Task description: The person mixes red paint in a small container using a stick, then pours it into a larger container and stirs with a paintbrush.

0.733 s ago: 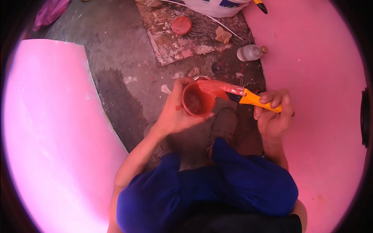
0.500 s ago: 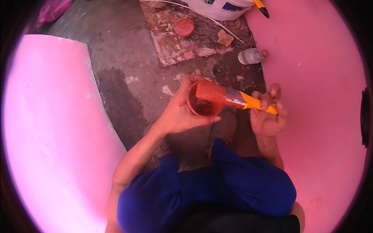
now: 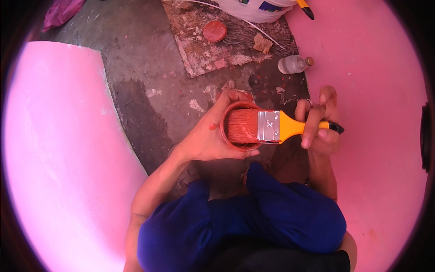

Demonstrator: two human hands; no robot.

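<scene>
My left hand (image 3: pixel 206 136) is wrapped round a small tub of red paint (image 3: pixel 225 119), with its mouth facing up toward me. A smear of red shows on the back of that hand. Between the fingers of my right hand (image 3: pixel 319 124) is the yellow handle of a flat paintbrush (image 3: pixel 290 128), which has a silver ferrule and a black handle end. The brush lies across the tub's mouth with its broad face toward me. Its red-coated bristles are over the opening and hide most of the inside; whether they touch the paint I cannot tell.
Pink curved panels stand at left (image 3: pixel 68 136) and right (image 3: pixel 376 136). Ahead on the stained floor lies a paint-spattered board (image 3: pixel 195 56) with a round red lid (image 3: pixel 215 31) and a small block (image 3: pixel 262 43). A glass bottle (image 3: pixel 292 65) and a white bucket (image 3: pixel 260 13) are near the right panel.
The paintbrush has rolled from edge-on to flat, its full width now facing me. My right hand has shifted slightly right, and its fingers have changed their hold on the handle.
</scene>
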